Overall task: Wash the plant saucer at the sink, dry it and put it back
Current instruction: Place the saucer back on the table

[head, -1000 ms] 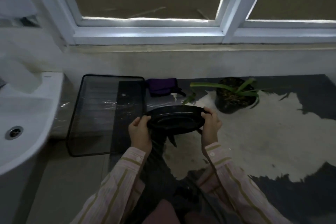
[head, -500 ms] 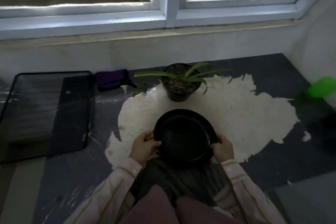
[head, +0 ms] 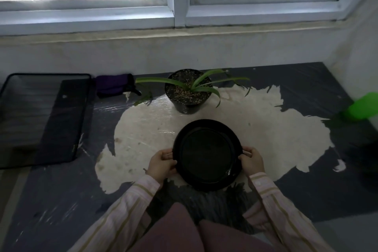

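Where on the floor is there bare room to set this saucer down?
Free: the pale patch between the potted plant, mesh tray and saucer, plus the stretch toward the green container. Crowded: around the plant's leaves and purple cloth.

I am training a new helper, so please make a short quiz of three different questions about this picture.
1. True or false: both hands hold the saucer.
2. Where is the plant pot? A) on the saucer B) beyond it, apart C) by the green object
3. What lies left of the pot, near the wall?

Key: 1. True: left hand, right hand, one at each rim. 2. B. 3. A purple cloth.
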